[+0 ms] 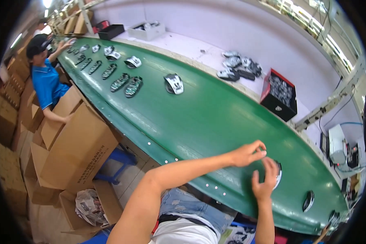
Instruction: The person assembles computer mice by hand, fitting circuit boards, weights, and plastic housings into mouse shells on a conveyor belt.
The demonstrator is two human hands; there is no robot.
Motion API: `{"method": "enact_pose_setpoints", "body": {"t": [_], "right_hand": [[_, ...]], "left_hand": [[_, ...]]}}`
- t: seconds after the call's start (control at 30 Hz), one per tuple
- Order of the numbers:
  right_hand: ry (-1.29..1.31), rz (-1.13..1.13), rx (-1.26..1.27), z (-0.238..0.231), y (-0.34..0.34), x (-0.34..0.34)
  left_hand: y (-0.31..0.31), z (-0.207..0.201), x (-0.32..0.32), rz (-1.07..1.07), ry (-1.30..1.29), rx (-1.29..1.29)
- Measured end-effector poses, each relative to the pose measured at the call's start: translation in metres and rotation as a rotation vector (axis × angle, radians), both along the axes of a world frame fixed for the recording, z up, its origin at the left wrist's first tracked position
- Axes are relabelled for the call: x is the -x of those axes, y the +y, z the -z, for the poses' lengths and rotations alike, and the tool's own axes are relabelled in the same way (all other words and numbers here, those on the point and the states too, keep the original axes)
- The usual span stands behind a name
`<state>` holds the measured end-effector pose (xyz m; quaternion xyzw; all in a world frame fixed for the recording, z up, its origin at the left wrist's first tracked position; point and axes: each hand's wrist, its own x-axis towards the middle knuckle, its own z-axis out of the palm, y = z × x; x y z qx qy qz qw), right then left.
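My left hand (248, 154) is over the green conveyor belt (199, 118), its fingers bent and apart from the thumb. I see nothing held in it. Just beside it, my right hand (265, 179) is raised with thumb and fingers spread. Next to the right fingers is a black-and-white curved piece (278, 175), partly hidden by that hand; whether they touch I cannot tell. Further right on the belt lies another black-and-white piece (308, 201). A black-and-white strap-like piece (175, 83) lies well away to the far left.
Several dark patterned sole-shaped pieces (133, 86) lie along the belt's far left. A co-worker in blue (46, 83) stands there beside a large carton (83, 140). On the ledge are a filled black-and-red box (279, 95) and a pile of dark-and-silver pieces (239, 65).
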<state>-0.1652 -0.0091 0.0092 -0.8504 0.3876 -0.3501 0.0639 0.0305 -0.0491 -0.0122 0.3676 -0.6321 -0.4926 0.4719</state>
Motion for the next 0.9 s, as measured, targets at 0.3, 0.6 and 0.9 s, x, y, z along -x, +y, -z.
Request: {"method": "enact_pose_setpoints", "body": {"t": [0.3, 0.6, 0.9], "right_hand": [[-0.215, -0.170, -0.167, 0.008, -0.018, -0.049], [-0.475, -0.183, -0.343, 0.022, -0.044, -0.034], [-0.430, -0.118, -0.403, 0.029, -0.036, -0.012]], "left_hand": [[-0.004, 0.013, -0.022, 0.191, 0.105, -0.251], [0.026, -0.020, -0.344, -1.090, -1.450, 0.283], [0.079, 0.028, -0.317, -1.080, -1.405, 0.041]]}}
